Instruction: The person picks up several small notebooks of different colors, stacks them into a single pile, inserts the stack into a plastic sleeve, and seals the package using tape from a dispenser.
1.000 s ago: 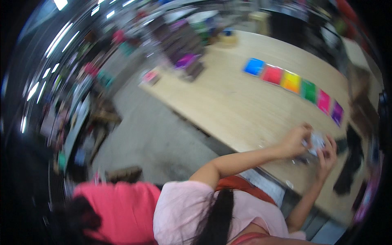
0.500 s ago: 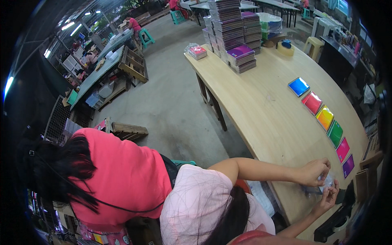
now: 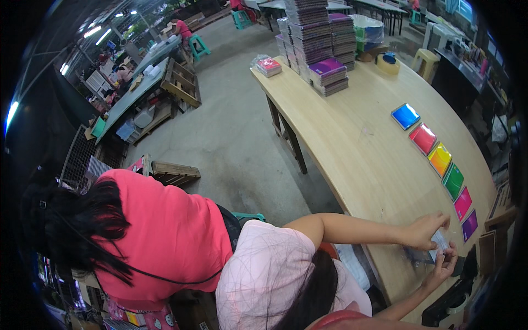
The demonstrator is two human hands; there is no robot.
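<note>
My left hand (image 3: 427, 231) reaches over the near right part of the table, fingers closed on the upper edge of a clear, pale bluish plastic bag (image 3: 439, 242). From below, my right hand (image 3: 445, 260) pinches the lower part of the same bag between thumb and fingers. Whether anything is inside the bag is too small to tell. Beside my hands, a row of small notebooks runs up the table: purple (image 3: 469, 225), pink (image 3: 463, 202), green (image 3: 454, 181), yellow (image 3: 440, 159), red (image 3: 423, 138) and blue (image 3: 406, 116).
A black tape dispenser (image 3: 450, 300) is at the near right, by cardboard boxes (image 3: 487, 248). Tall notebook stacks (image 3: 308, 38), a wrapped red pack (image 3: 269, 67) and a yellowish tape roll (image 3: 388, 65) stand at the far end. A person in a coral shirt (image 3: 165, 236) is close on my left.
My left hand's fingers have shifted slightly, and more of the plastic bag shows, stretched flatter between both hands. The whole view has moved a little.
</note>
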